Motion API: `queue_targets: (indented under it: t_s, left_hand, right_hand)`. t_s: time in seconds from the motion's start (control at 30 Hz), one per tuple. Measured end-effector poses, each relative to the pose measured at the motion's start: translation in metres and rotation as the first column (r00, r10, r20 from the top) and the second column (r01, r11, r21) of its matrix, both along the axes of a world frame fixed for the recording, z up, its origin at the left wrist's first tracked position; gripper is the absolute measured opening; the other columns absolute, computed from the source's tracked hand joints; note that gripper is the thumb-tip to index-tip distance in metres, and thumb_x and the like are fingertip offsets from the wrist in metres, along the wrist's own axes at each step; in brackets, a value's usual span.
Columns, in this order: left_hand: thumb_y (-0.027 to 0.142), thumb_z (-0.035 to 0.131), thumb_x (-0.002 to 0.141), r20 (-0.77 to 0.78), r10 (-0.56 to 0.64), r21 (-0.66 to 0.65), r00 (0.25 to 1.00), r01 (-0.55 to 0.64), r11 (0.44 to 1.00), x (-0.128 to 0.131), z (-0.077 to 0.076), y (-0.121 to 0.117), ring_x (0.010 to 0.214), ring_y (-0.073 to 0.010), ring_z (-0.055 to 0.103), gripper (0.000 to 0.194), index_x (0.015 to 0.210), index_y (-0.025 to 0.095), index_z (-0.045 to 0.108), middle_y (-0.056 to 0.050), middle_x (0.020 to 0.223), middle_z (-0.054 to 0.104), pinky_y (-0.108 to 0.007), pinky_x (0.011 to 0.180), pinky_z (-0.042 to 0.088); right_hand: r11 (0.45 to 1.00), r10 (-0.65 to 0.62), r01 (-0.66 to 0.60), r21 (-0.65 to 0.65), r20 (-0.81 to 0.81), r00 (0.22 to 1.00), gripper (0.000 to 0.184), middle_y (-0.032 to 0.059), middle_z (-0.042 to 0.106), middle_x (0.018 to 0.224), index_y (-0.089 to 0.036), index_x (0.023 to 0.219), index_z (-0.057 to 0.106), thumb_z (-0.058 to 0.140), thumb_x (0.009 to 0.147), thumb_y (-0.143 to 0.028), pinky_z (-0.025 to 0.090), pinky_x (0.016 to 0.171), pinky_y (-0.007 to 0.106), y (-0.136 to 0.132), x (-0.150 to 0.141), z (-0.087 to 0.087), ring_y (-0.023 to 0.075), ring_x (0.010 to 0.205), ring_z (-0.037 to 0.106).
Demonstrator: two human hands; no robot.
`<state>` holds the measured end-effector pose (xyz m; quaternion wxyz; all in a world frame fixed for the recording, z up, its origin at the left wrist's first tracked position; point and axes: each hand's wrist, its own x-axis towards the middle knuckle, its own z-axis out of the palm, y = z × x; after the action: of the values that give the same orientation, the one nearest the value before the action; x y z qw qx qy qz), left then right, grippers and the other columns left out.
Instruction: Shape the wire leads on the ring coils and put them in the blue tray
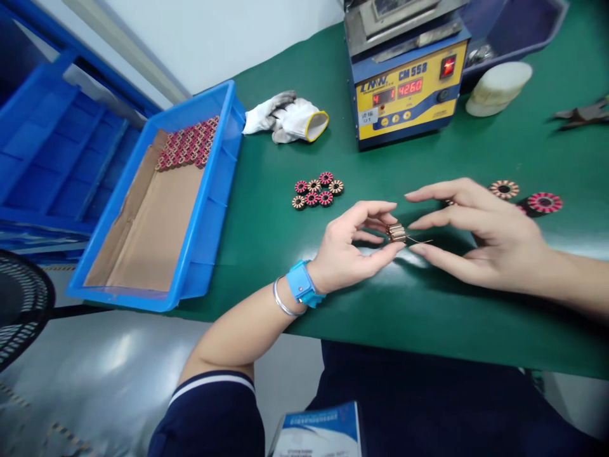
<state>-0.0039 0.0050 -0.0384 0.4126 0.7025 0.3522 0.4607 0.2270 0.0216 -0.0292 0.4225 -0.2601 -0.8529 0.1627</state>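
My left hand (352, 244) pinches a small copper-wound coil (396, 233) between thumb and fingertips above the green table. Thin wire leads (421, 240) stick out of the coil to the right. Facing it, my right hand (480, 231) has thumb and fingers spread around the leads, apparently holding nothing. Beyond my left hand lies a cluster of ring coils (312, 198), some copper-coloured, some pink-red. Partly hidden behind my right hand are more ring coils, among them a pink-red coil (545, 202) and a copper-coloured coil (504, 188).
At left, a blue bin (190, 254) lined with cardboard holds rows of coils (190, 145). White gloves (290, 119) lie beyond. A yellow-fronted soldering pot (404, 95) with a lit display stands behind. A whitish pad (498, 89), pliers (585, 114) and a purple bin (528, 32) are at right.
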Motion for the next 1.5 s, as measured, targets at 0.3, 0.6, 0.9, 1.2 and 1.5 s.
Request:
queue_targets:
  t_s: [0.3, 0.6, 0.9, 1.2, 1.5]
  left_hand:
    - [0.034, 0.082, 0.085, 0.042, -0.042, -0.112, 0.998, 0.047, 0.993, 0.0, 0.003, 0.0, 0.094, -0.0143, 0.076, 0.05, 0.128, 0.021, 0.059, -0.006, 0.111, 0.072, -0.02, 0.078, 0.065]
    - [0.028, 0.083, 0.083, 0.084, -0.067, -0.115, 0.994, 0.077, 0.99, 0.001, 0.004, -0.002, 0.094, -0.0139, 0.076, 0.049, 0.125, 0.022, 0.061, -0.004, 0.108, 0.071, -0.021, 0.079, 0.066]
    - [0.028, 0.082, 0.084, 0.049, -0.047, -0.058, 0.998, 0.05, 0.997, 0.001, 0.004, -0.003, 0.096, -0.0145, 0.076, 0.049, 0.128, 0.022, 0.062, -0.006, 0.117, 0.068, -0.021, 0.08, 0.067]
    - [0.016, 0.084, 0.082, 0.005, -0.099, 0.193, 0.995, 0.096, 0.976, 0.001, 0.007, -0.001, 0.095, -0.0142, 0.075, 0.027, 0.107, 0.013, 0.072, -0.01, 0.115, 0.069, -0.024, 0.085, 0.067]
    - [0.015, 0.08, 0.084, 0.098, -0.122, -0.091, 0.988, 0.131, 0.987, -0.001, 0.009, -0.004, 0.084, -0.009, 0.075, 0.027, 0.109, 0.017, 0.068, -0.004, 0.11, 0.066, -0.015, 0.076, 0.065]
  right_hand:
    - [0.98, -0.031, 0.017, -0.199, -0.069, 0.997, 0.004, 0.0061, 0.071, 0.129, -0.026, 0.091, 0.071, 0.071, 0.093, -0.023, 0.06, 0.099, 0.052, 0.002, 0.002, -0.003, 0.0289, 0.114, 0.071]
    - [0.973, 0.015, -0.022, -0.23, -0.03, 0.999, 0.002, 0.0065, 0.068, 0.13, -0.026, 0.094, 0.071, 0.07, 0.095, -0.025, 0.06, 0.101, 0.048, 0.0, -0.001, -0.007, 0.0257, 0.115, 0.07]
    - [0.956, -0.033, -0.02, -0.293, -0.172, 0.984, 0.02, 0.0054, 0.074, 0.119, -0.025, 0.076, 0.064, 0.067, 0.096, -0.021, 0.059, 0.093, 0.043, 0.005, 0.007, -0.002, 0.0252, 0.109, 0.072]
    - [0.92, 0.025, -0.085, -0.383, -0.16, 0.987, 0.012, 0.0042, 0.076, 0.108, -0.024, 0.084, 0.075, 0.075, 0.092, -0.032, 0.059, 0.094, 0.039, 0.001, -0.006, 0.0, 0.0209, 0.097, 0.074]
    - [0.876, -0.17, -0.047, -0.481, -0.398, 0.901, 0.02, 0.0055, 0.077, 0.107, -0.026, 0.073, 0.07, 0.076, 0.092, -0.031, 0.063, 0.087, 0.042, 0.005, 0.0, 0.001, 0.0245, 0.097, 0.073]
